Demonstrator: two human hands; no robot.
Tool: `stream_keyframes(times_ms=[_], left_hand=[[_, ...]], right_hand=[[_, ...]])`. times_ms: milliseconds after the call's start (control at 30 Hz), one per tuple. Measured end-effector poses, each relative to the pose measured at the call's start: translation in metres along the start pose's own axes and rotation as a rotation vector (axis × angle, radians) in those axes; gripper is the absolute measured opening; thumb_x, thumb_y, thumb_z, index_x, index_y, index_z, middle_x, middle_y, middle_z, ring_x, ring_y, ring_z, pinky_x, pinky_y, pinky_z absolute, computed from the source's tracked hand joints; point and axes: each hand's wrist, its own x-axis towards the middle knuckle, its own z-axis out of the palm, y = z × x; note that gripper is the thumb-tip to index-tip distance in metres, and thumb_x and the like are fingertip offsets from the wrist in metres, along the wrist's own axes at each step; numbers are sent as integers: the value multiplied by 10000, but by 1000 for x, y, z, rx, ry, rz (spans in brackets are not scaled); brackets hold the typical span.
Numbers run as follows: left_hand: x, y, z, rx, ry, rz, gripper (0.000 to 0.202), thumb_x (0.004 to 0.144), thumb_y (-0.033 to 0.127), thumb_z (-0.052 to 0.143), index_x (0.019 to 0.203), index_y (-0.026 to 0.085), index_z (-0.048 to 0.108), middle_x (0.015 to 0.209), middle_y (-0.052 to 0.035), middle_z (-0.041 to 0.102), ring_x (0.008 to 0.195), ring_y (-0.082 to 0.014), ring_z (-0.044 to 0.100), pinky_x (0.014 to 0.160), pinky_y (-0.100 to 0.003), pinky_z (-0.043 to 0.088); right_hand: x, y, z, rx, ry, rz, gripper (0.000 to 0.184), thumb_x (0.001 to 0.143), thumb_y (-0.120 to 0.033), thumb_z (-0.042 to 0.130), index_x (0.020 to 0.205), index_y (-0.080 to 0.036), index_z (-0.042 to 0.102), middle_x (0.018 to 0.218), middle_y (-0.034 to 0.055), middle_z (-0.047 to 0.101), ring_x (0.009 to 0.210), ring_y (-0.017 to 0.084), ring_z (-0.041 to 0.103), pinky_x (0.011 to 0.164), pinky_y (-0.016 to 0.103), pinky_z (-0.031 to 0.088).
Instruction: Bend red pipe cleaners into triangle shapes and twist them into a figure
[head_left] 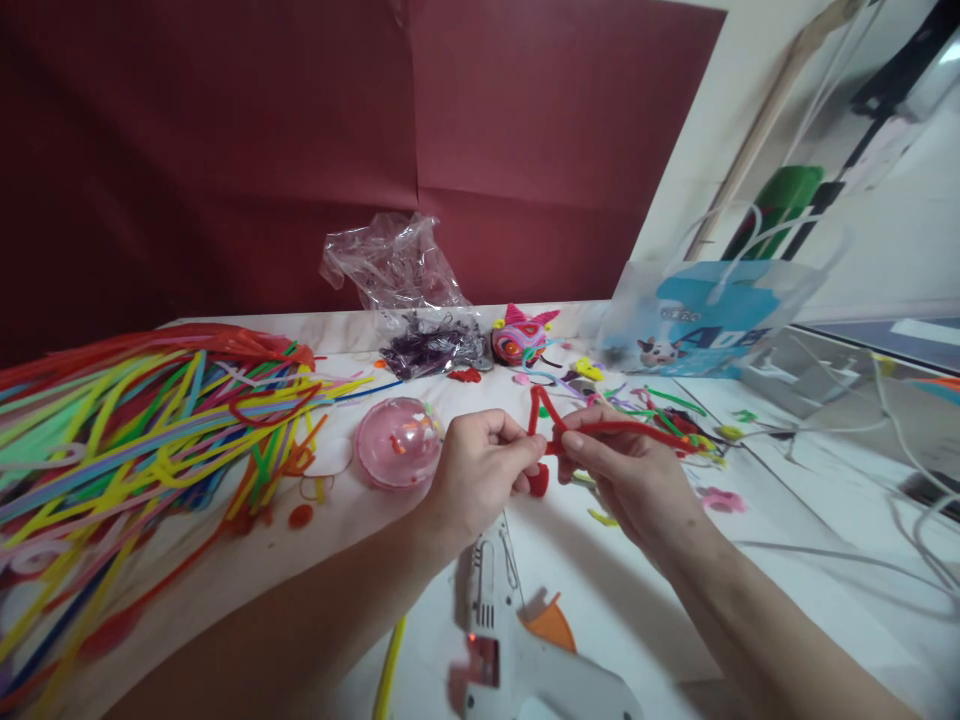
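Both my hands meet over the middle of the white table [637, 600] and pinch one red pipe cleaner [622, 428]. My left hand [480, 470] is closed on its bent left part, where a loop rises to a point and a small red coil hangs below the fingers. My right hand [626, 475] is closed on the stem, whose long end runs off to the right. A pink clear dome [397, 442] sits just left of my left hand.
A big heap of coloured pipe cleaners [142, 440] covers the left. A white glue gun [517, 650] lies near the front edge under my wrists. At the back are a clear plastic bag [412, 290], a pink pipe-cleaner figure [521, 338], a blue-printed bag [705, 320] and scattered scraps [660, 410]. Cables [900, 470] trail on the right.
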Motion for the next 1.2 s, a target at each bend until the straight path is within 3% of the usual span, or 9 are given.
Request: stream_keyframes(times_ms=[267, 633, 933, 1200], left_hand=[[1, 1, 2, 43, 15, -33, 137, 681, 193, 586, 576, 137, 519, 477, 12, 560, 380, -65, 479, 386, -174, 366], [3, -7, -3, 169, 40, 118, 189, 715, 285, 575, 597, 151, 512, 480, 33, 514, 409, -67, 445, 409, -183, 349], [7, -5, -4, 132, 28, 103, 175, 680, 258, 604, 576, 148, 516, 461, 50, 499, 415, -63, 439, 426, -182, 356], [5, -10, 5, -110, -11, 19, 134, 630, 202, 660, 665, 120, 560, 533, 14, 575, 460, -72, 505, 471, -198, 399]], right_hand=[[1, 0, -1, -20, -10, 56, 123, 669, -238, 700, 716, -170, 610, 481, -15, 609, 429, 133, 564, 473, 266, 458], [-1, -1, 2, -20, 38, 8, 105, 659, -215, 710, 716, -166, 638, 497, -13, 624, 428, 118, 560, 462, 245, 455], [4, 6, -1, -177, 60, 62, 160, 682, -287, 695, 652, -140, 641, 478, 0, 594, 421, 121, 529, 427, 241, 411], [1, 6, 9, 6, 81, 63, 148, 668, -262, 701, 623, -138, 632, 520, 6, 602, 418, 106, 511, 416, 230, 393]])
